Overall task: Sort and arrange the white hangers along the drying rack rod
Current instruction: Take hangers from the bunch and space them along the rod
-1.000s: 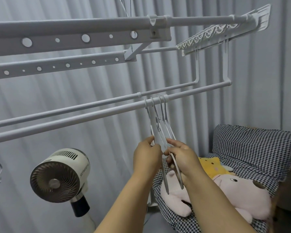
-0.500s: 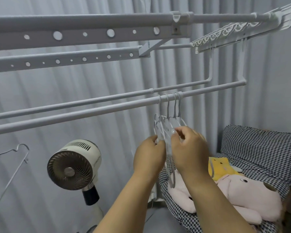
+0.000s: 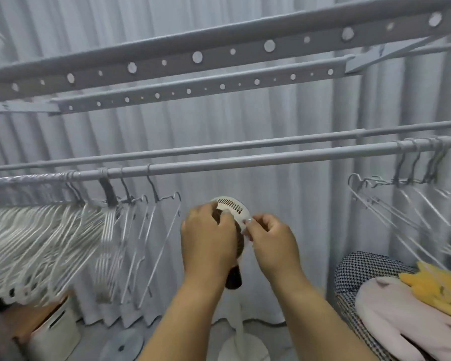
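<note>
The drying rack rod (image 3: 271, 158) runs across the view. A small group of white hangers (image 3: 391, 204) hangs at its right end. A dense bunch of white hangers (image 3: 37, 243) crowds the left end, with a few spaced ones (image 3: 151, 230) beside it. My left hand (image 3: 208, 241) and right hand (image 3: 274, 241) are side by side below the bare middle of the rod, touching no hanger. Both have curled fingers, and I see nothing in either.
A white fan (image 3: 232, 204) stands right behind my hands. A checkered chair (image 3: 359, 267) with a pink plush toy (image 3: 401, 316) and a yellow one (image 3: 438, 285) is at lower right. A pale box (image 3: 55, 332) sits lower left. Perforated rack bars (image 3: 219, 53) run overhead.
Both hands have let go of the hangers now at the right. The view has swung left, bringing the big bunch of hangers into sight and putting my hands in front of the fan.
</note>
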Action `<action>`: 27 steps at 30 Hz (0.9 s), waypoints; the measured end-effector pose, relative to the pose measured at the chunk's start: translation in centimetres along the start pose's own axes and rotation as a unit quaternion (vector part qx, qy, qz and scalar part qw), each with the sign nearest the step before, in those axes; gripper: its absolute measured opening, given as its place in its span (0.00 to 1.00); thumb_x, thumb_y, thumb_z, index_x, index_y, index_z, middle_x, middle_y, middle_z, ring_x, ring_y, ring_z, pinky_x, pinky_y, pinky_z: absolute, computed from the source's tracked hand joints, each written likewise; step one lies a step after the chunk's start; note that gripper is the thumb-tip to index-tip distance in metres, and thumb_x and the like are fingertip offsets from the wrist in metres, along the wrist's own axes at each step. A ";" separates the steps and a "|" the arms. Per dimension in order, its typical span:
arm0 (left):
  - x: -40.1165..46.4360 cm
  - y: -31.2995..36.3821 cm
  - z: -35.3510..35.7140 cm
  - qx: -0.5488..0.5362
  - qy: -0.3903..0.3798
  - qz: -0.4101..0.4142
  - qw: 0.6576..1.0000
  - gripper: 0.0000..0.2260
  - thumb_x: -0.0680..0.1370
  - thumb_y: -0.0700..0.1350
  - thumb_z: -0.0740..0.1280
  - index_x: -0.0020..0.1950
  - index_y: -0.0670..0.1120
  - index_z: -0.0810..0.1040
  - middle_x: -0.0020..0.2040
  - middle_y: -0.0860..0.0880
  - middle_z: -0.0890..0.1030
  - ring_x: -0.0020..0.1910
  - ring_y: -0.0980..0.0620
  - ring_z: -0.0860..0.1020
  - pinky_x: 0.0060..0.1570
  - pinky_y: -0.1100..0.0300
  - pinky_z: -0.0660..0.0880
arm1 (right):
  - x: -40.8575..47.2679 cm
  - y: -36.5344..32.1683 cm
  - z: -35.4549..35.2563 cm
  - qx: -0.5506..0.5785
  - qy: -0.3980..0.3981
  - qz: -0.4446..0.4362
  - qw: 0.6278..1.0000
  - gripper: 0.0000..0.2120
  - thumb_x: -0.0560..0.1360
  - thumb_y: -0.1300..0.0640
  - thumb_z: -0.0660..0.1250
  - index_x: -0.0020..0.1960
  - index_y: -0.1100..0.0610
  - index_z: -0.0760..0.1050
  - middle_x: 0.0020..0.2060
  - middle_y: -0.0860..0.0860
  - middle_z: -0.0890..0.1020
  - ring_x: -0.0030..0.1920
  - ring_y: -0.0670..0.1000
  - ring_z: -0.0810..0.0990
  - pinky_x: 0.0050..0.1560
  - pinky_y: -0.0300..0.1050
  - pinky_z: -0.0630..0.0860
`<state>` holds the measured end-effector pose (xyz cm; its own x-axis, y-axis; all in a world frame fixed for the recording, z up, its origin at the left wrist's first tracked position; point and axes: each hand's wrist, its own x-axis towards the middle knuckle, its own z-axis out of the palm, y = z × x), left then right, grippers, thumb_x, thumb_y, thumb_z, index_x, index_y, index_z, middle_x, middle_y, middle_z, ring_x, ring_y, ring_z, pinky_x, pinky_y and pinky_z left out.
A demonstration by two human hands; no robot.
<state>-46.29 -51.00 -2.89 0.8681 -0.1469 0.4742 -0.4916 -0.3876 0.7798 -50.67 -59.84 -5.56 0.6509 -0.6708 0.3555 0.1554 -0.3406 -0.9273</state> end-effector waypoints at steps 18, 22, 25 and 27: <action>7.4 -13.1 -10.7 0.156 -0.014 -0.122 0.980 0.22 0.79 0.38 0.56 0.74 0.44 0.65 0.62 0.40 0.77 0.49 0.45 0.73 0.43 0.58 0.65 | -1.7 0.4 20.8 0.157 -0.224 0.217 0.937 0.06 0.77 0.62 0.59 0.52 0.60 0.72 0.31 0.53 0.73 0.29 0.50 0.72 0.35 0.45 0.71; 8.4 -13.8 -10.8 0.154 -0.038 -0.135 0.978 0.20 0.80 0.38 0.56 0.72 0.41 0.67 0.65 0.39 0.75 0.58 0.41 0.75 0.46 0.59 0.64 | -1.2 0.3 21.5 0.190 -0.229 0.235 0.926 0.03 0.78 0.61 0.60 0.47 0.56 0.72 0.31 0.53 0.74 0.28 0.49 0.73 0.32 0.42 0.73; 9.4 -14.2 -10.3 0.148 -0.057 -0.152 0.976 0.21 0.80 0.38 0.56 0.74 0.42 0.66 0.69 0.40 0.73 0.63 0.41 0.74 0.50 0.59 0.68 | -1.0 0.4 21.5 0.208 -0.223 0.244 0.921 0.03 0.78 0.61 0.61 0.50 0.59 0.73 0.32 0.54 0.73 0.29 0.51 0.74 0.32 0.43 0.75; 9.6 -14.3 -9.9 0.122 -0.061 -0.157 0.978 0.23 0.80 0.40 0.56 0.76 0.45 0.63 0.68 0.40 0.74 0.58 0.40 0.77 0.52 0.56 0.74 | -0.8 0.6 21.0 0.215 -0.207 0.245 0.922 0.04 0.79 0.62 0.61 0.50 0.61 0.74 0.32 0.54 0.72 0.29 0.50 0.72 0.32 0.44 0.75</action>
<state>-31.56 -37.81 -5.43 0.9827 -0.0870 0.1633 -0.1810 -0.6349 0.7511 -35.50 -45.66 -8.88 0.9354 -0.3358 -0.1111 -0.0097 0.2896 -0.9571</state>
